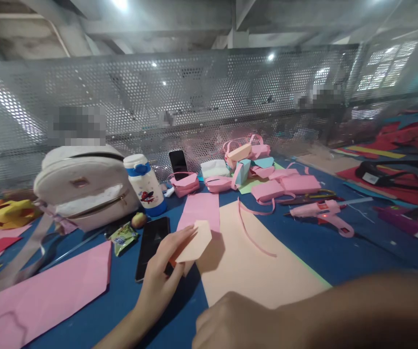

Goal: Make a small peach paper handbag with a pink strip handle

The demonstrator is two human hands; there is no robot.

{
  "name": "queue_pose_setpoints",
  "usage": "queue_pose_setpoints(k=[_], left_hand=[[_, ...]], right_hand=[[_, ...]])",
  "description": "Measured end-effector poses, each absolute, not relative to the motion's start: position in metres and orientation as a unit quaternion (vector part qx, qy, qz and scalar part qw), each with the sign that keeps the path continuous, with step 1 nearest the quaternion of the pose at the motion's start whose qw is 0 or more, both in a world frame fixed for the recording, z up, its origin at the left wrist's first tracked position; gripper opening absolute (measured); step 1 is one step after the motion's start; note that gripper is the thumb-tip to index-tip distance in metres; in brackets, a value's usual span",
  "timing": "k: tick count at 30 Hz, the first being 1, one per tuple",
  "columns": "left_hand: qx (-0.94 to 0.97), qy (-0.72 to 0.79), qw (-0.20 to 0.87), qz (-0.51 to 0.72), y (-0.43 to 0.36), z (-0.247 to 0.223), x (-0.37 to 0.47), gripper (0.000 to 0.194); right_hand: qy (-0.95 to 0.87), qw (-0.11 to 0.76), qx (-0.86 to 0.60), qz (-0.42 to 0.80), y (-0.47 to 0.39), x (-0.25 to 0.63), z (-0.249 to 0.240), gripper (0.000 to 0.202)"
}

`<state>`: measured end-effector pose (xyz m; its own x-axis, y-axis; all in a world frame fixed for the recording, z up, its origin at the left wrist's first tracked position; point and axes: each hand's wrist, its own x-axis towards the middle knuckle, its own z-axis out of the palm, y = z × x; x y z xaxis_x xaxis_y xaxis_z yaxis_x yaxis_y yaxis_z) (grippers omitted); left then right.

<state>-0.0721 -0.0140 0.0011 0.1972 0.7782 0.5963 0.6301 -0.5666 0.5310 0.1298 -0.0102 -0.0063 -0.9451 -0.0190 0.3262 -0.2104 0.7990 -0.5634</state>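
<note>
My left hand (165, 264) pinches a small folded piece of peach paper (200, 245), holding it up by its left side with the thumb below. At the bottom edge, my right hand (221, 325) is curled with the knuckles up; whatever lies inside it is hidden. Just beyond that hand, a large peach paper sheet (245, 271) lies over a green one. A thin pink paper strip (254, 237) curves across it. Behind the folded piece is a pink paper sheet (203, 206).
Several small pink paper bags (281, 186) sit at the back. A pink glue gun (320, 212) lies right, its light lit. Left are a black phone (153, 242), a wrapped snack (123, 237), a bottle (145, 186), a white backpack (88, 182) and pink paper (56, 291).
</note>
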Motion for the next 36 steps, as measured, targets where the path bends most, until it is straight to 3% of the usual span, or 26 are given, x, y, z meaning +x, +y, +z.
queue_pose_setpoints(k=[5, 8, 12, 15, 18, 21, 26, 36], left_hand=[[0.777, 0.453, 0.081, 0.429, -0.015, 0.001, -0.073, 0.041], [0.801, 0.446, 0.078, 0.391, -0.015, -0.002, -0.074, 0.044], [0.815, 0.445, 0.079, 0.361, -0.013, -0.001, -0.072, 0.044], [0.8, 0.428, 0.114, 0.405, -0.014, 0.007, -0.064, 0.039], [0.701, 0.48, 0.184, 0.494, -0.014, 0.019, -0.045, 0.033], [0.594, 0.513, 0.284, 0.551, -0.008, 0.026, -0.023, 0.037], [0.532, 0.505, 0.396, 0.552, 0.009, 0.026, 0.002, 0.048], [0.588, 0.494, 0.431, 0.473, 0.011, 0.012, 0.002, 0.053]], right_hand=[[-0.883, 0.241, -0.045, 0.4, 0.002, 0.154, 0.014, 0.027], [-0.852, 0.221, -0.142, 0.452, 0.011, 0.175, 0.024, 0.033], [-0.821, 0.229, -0.224, 0.472, 0.028, 0.202, 0.027, 0.026], [-0.807, 0.296, -0.264, 0.437, 0.04, 0.215, 0.025, 0.023], [-0.78, 0.334, -0.301, 0.436, 0.046, 0.221, 0.023, 0.043], [-0.746, 0.326, -0.301, 0.497, 0.048, 0.22, 0.025, 0.054], [-0.691, 0.338, -0.262, 0.583, 0.054, 0.214, 0.023, 0.04], [-0.675, 0.283, -0.32, 0.602, 0.068, 0.208, 0.014, 0.05]])
